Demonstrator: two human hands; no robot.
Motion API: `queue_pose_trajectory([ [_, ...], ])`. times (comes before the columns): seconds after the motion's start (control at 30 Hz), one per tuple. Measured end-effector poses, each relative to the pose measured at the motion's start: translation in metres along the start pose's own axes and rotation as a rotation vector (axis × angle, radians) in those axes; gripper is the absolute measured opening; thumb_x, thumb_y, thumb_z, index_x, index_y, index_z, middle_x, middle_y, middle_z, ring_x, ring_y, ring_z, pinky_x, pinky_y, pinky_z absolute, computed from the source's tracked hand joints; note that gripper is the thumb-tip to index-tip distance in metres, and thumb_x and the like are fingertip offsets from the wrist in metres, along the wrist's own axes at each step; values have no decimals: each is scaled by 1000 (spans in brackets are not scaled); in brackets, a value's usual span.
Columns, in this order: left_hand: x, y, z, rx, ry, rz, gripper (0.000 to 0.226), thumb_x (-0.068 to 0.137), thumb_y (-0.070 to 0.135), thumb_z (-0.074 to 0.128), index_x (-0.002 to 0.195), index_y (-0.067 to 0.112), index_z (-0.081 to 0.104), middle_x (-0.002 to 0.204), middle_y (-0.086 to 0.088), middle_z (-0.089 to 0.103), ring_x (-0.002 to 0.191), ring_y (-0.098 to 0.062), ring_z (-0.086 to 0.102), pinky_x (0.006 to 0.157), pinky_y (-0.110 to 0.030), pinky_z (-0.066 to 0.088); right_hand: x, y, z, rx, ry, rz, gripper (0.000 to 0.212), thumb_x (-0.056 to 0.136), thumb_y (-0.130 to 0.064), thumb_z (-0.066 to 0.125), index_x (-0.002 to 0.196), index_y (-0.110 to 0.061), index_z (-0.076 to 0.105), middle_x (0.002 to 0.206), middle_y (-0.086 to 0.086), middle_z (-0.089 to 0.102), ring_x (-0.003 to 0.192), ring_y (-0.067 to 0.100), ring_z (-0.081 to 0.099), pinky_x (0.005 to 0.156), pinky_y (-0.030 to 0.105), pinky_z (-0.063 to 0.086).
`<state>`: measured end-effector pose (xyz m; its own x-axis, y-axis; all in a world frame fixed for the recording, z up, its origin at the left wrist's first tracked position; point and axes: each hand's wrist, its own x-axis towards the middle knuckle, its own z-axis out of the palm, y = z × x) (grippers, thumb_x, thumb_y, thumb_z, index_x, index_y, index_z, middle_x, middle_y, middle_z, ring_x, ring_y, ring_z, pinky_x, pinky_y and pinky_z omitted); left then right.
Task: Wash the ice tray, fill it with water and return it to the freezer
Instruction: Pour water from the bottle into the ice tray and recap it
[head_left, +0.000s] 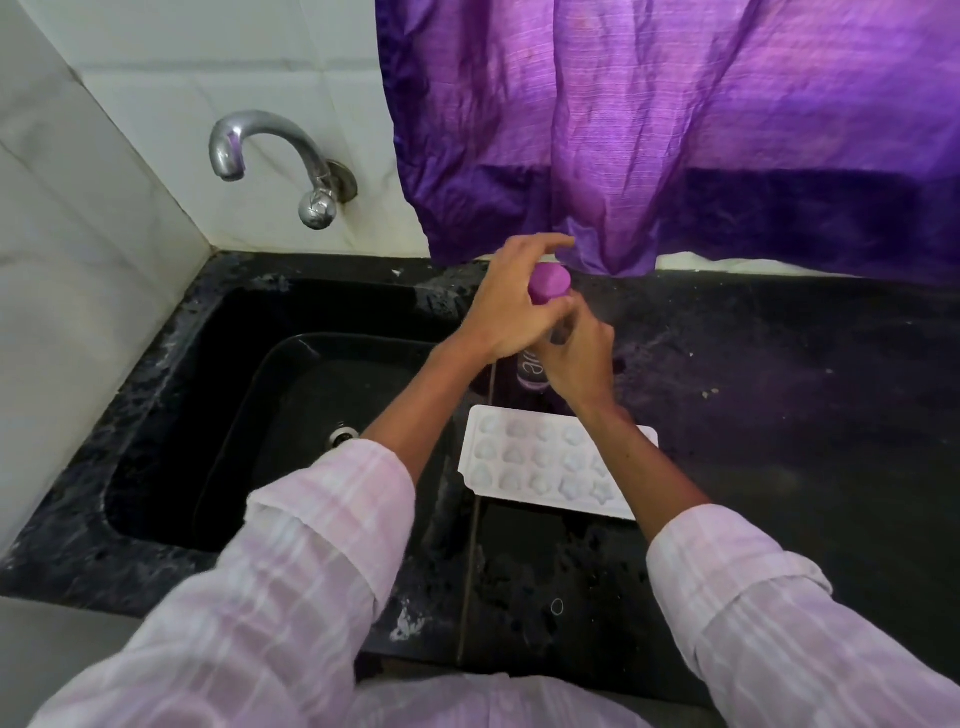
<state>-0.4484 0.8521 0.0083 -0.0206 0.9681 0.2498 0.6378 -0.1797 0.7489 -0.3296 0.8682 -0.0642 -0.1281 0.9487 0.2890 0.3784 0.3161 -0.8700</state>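
A: What do the fingers hold?

B: The left hand wraps the purple cap; the right hand grips the bottle below it.

A: And the ice tray?

B: It lies flat on the black worktop, just near of the bottle and right of the sink, under the right forearm.

A: How will it handle?

B: Probably light, thin plastic that bends a little and is slippery when wet. Better to take it by the rim at both short ends.
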Motion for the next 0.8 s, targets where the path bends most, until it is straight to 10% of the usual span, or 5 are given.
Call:
queue_pose_trajectory([
  [0.2, 8, -4, -24, -140, -161, 58, 64, 72, -5, 74, 132, 12, 62, 124, -6, 70, 117, -13, 66, 102, -36, 54, -2, -2, 0, 46, -2, -8, 55, 77, -42, 81, 120, -14, 62, 98, -4, 72, 80, 6, 68, 72, 20, 55],
  [0.43, 16, -3, -11, 143, -8, -7, 56, 66, 49, 89, 107, 19, 68, 102, -3, 58, 94, -17, 54, 81, -27, 46, 1, 1, 1, -16, -2, 10, 51, 76, -42, 82, 113, -10, 64, 75, -13, 63, 61, -2, 57, 58, 15, 47],
  [0.67, 10, -2, -24, -152, -272, 69, 68, 72, -8, 67, 134, 19, 63, 134, -3, 64, 125, -14, 59, 105, -32, 51, 1, 3, 0, 24, -18, 7, 50, 76, -40, 83, 113, -12, 63, 80, -13, 65, 63, -8, 58, 61, 10, 43],
  [0.8, 13, -2, -24, -57, -81, 44, 51, 73, 13, 88, 121, 13, 71, 114, -3, 74, 103, -8, 70, 91, -27, 59, 1, 2, 0, 28, -14, 4, 51, 75, -45, 82, 109, -12, 64, 75, -16, 62, 60, -9, 57, 58, 6, 40],
])
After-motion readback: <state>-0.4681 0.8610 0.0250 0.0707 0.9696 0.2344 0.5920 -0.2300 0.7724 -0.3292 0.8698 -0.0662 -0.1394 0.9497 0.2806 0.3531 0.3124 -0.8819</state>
